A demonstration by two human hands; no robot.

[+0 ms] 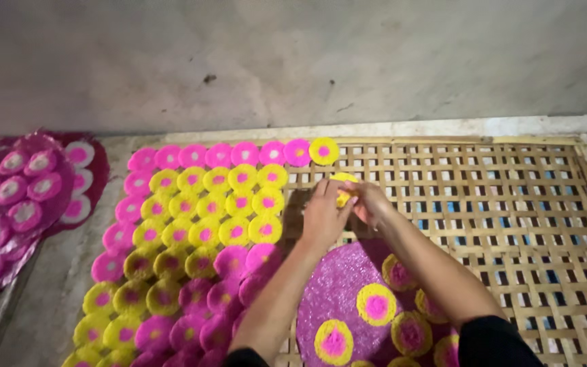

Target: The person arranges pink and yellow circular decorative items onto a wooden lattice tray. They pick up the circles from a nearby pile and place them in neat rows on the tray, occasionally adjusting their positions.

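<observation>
My left hand (pixel 322 216) and my right hand (pixel 369 201) meet over a woven bamboo tray (pixel 497 204), both gripping one small yellow disc with a pink centre (pixel 343 187). Just left of my hands, rows of yellow discs with pink centres (pixel 219 204) lie flat on the tray, bordered by pink discs (pixel 219 155). One yellow disc (pixel 324 151) ends the top row. Below my forearms a large pink round mat (pixel 338 285) carries several more yellow discs (pixel 376 304).
A grey wall (pixel 293 61) rises behind the tray. At the far left another rack holds dark pink discs with white centres (pixel 18 197). The tray's right half shows bare lattice.
</observation>
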